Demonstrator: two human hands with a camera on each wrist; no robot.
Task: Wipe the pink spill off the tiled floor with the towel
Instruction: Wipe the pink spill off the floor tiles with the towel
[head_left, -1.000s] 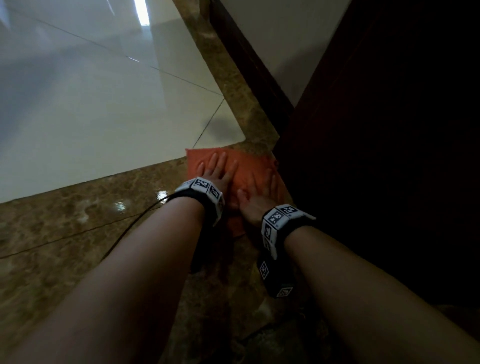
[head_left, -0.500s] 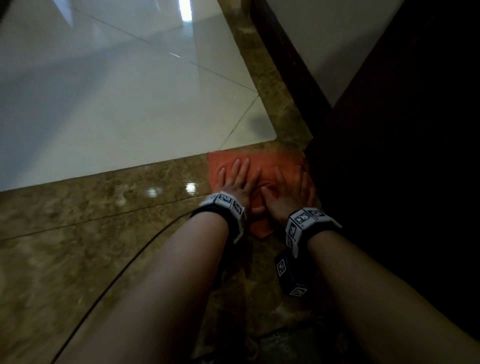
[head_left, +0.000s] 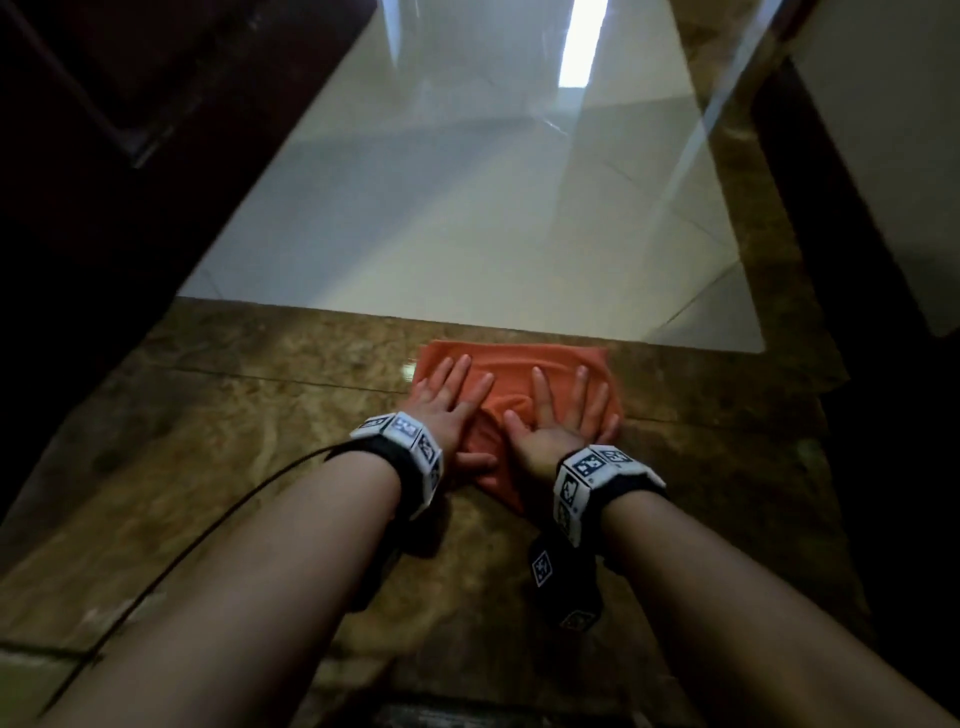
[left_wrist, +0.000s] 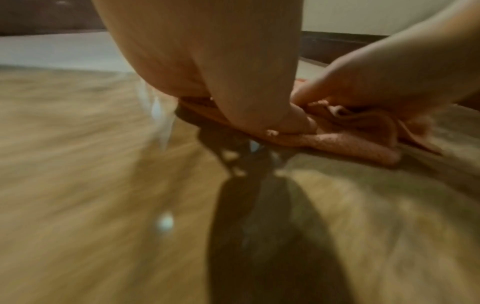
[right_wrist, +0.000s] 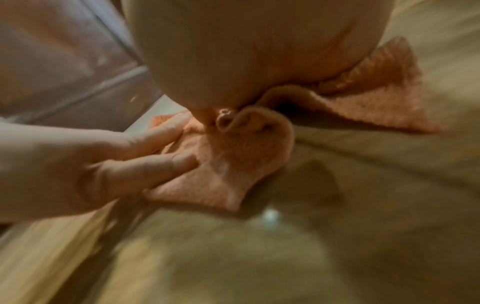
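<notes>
An orange towel (head_left: 511, 366) lies bunched on the brown marble floor strip (head_left: 249, 415), just short of the white tiles (head_left: 467, 208). My left hand (head_left: 449, 397) presses flat on its left part with straight, spread fingers. Beside it, my right hand (head_left: 563, 413) presses flat on the right part. In the left wrist view my left hand (left_wrist: 246, 92) bears on the towel (left_wrist: 350, 144), with the right hand (left_wrist: 389, 82) beyond. From the right wrist, the towel (right_wrist: 233, 164) folds up between my right hand (right_wrist: 246, 51) and my left hand (right_wrist: 116, 164). No pink spill shows.
A dark wooden panel (head_left: 104, 156) rises on the left. Along the right run a dark skirting (head_left: 831, 260) and a pale wall (head_left: 893, 130). A black cable (head_left: 208, 525) trails from my left wristband. Small bright glints (left_wrist: 165, 223) sit on the brown floor.
Both hands have slid the towel left along the brown strip, away from the dark panel on the right. The head view has swung, so the white tiles now lie straight ahead.
</notes>
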